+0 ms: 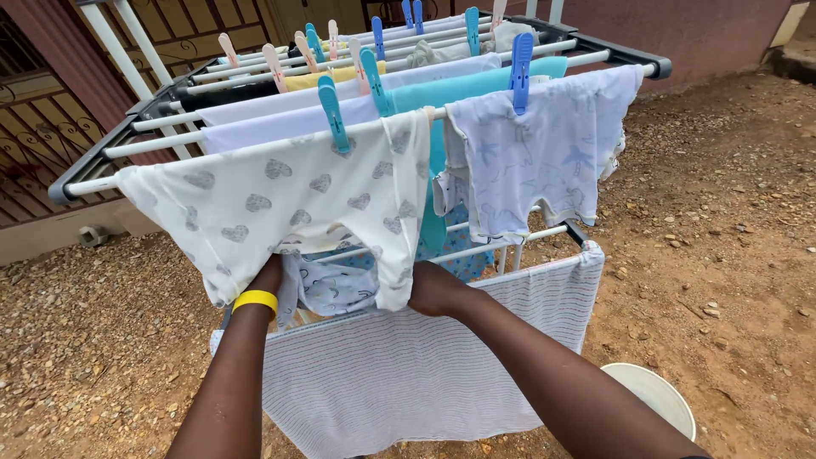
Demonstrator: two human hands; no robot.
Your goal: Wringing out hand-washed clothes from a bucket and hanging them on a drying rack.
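A white baby garment with grey hearts (pixel 280 204) hangs over the front rail of a drying rack (pixel 102 153), held by a blue peg (pixel 333 115). My left hand (pixel 269 276), with a yellow wristband, reaches up under its lower edge, its fingers hidden by the cloth. My right hand (pixel 435 289) reaches under the garment's right leg, fingers also hidden, near a small patterned cloth (pixel 331 289) hanging behind. Beside it hangs a pale blue printed garment (pixel 535 161) under another blue peg (pixel 520 72).
A striped grey-white cloth (pixel 408 374) drapes over the lower rail. More clothes and pegs fill the back rails. A white bucket (pixel 659 395) stands on the gravelly dirt at right. A wall and metal grille are at left.
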